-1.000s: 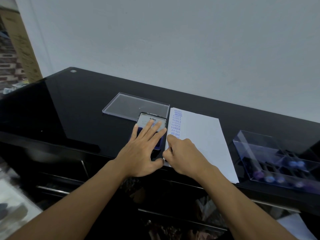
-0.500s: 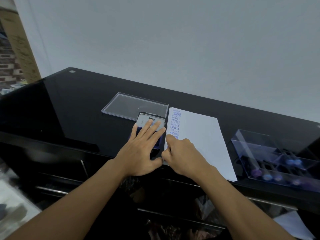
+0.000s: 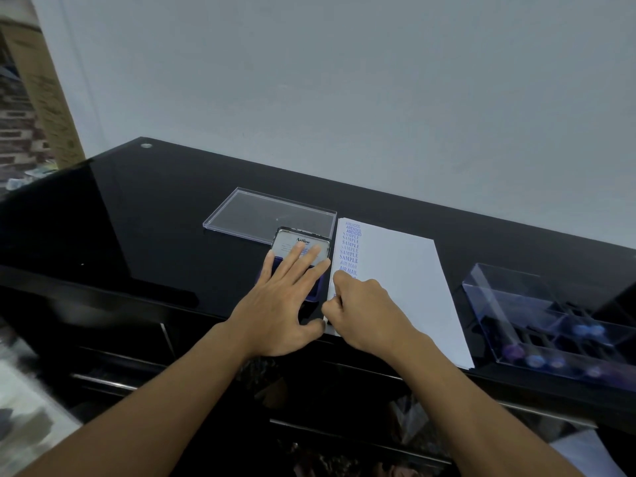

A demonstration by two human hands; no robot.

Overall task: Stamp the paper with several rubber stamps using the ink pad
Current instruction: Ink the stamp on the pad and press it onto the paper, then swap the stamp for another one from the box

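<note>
A white paper (image 3: 402, 277) lies on the black desk, with a column of blue prints (AMENDED, SAMPLE, AIR MAIL) down its left edge. My right hand (image 3: 368, 311) is closed around a rubber stamp, almost wholly hidden in the fist, and presses it on the paper just below the last AIR MAIL print. Left of the paper sits the open ink pad (image 3: 296, 242) with its lid raised. My left hand (image 3: 285, 304) lies flat on the pad, fingers spread.
A clear plastic lid (image 3: 254, 215) lies behind the ink pad. At the right stands a clear box (image 3: 516, 304) holding several more stamps with purple tops. The desk's front edge runs just under my wrists, with drawers below.
Hardly any: both hands keep their places on the ink pad and the paper, and the view has shifted only slightly.
</note>
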